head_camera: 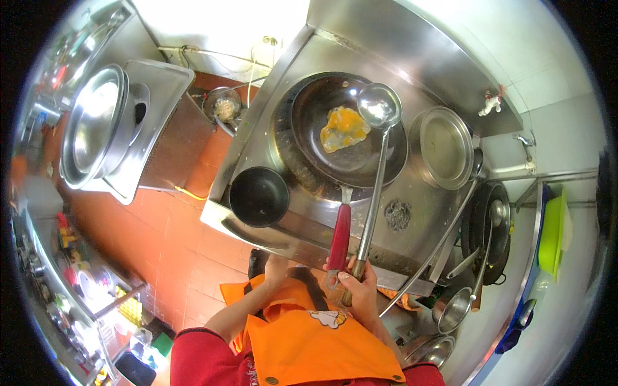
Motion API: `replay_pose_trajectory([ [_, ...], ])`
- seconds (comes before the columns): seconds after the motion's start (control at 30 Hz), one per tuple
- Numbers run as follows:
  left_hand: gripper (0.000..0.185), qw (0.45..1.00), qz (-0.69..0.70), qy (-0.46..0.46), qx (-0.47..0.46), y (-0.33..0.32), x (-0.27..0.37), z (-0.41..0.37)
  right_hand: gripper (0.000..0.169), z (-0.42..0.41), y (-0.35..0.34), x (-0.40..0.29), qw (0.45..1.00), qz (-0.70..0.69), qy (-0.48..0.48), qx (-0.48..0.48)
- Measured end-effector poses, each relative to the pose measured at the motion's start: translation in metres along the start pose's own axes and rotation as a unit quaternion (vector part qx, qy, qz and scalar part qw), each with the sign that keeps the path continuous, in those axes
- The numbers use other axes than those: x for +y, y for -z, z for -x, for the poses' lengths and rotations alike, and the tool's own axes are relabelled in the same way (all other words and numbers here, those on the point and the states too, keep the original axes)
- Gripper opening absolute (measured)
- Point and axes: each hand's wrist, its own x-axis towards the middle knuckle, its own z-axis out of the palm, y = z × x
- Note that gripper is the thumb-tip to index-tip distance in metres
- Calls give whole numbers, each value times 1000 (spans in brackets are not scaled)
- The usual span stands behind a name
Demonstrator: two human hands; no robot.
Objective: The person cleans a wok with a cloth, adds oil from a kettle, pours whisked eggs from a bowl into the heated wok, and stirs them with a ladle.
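Observation:
My right hand grips the wooden end of a long steel ladle. Its fingertips show past the red handle of a dark wok, so that hand may be touching this handle too. The ladle's bowl rests over the wok's far right side, beside a partly set egg with broken yellow yolk. My left hand is low at the stove's front edge; its fingers are hidden, and whether it holds anything does not show. A black handled pan sits left of the wok.
On the steel stove top, a metal basin of liquid stands right of the wok, with a wire scourer nearer me. A long-handled ladle slants past the right edge. Large steel bowls stand on a left-hand tray.

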Motion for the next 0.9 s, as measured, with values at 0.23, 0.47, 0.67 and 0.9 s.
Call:
replay_pose_trajectory([
  [0.23,36,988,37,10,149,-41,4,-26,19,-8,16,9,999,14,-14,-40],
  [0.47,43,965,138,51,215,-46,1,-43,21,-11,19,11,999,27,-15,-35],
  [0.67,40,970,147,34,189,-53,-22,-48,20,-11,8,11,999,39,-19,-15],
  [0.9,41,991,25,43,121,-32,6,-40,32,-18,13,25,999,34,-12,-30],
])
